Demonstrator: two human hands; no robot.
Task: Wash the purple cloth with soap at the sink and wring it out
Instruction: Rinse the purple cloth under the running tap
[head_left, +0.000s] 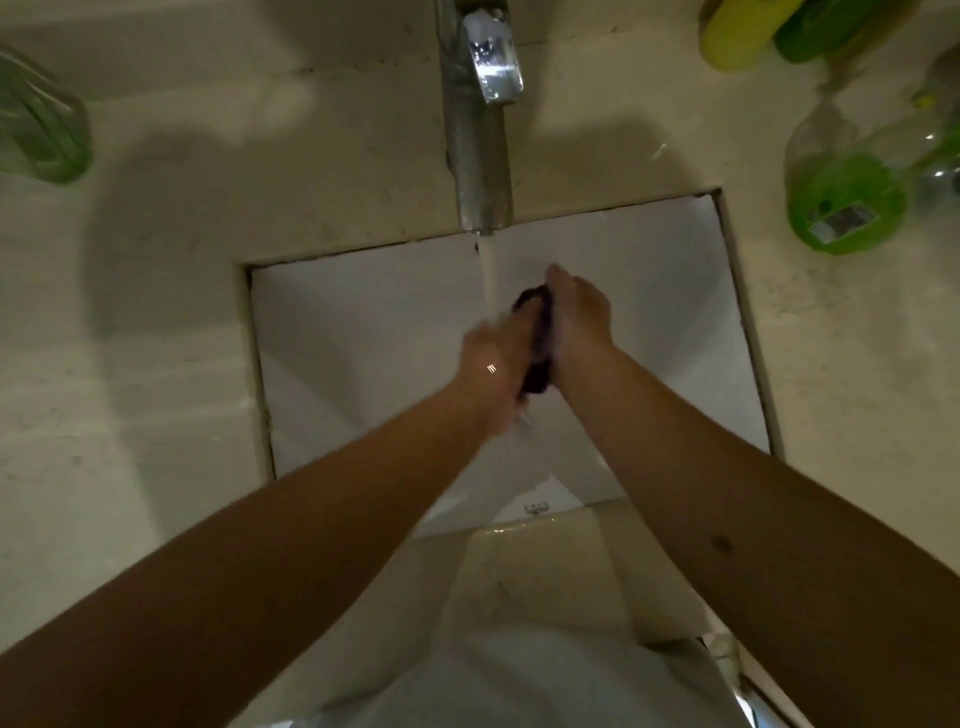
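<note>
Beige stone counter (156, 364) is seen around white square sink (363, 338). Dark purple bunched cloth (537, 343) is clasped between left hand (493, 364) and right hand (579, 312), long axis running away from body, beside tap stream (488, 270).

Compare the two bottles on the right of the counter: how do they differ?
The far bottle is opaque yellow-green, while the near bottle is clear plastic with green liquid pooled in one end. The far bottle is cut off by the top edge of the picture; the near bottle shows almost whole and bears a small label. Both lie on the counter, right of the tap, untouched by either hand.
</note>
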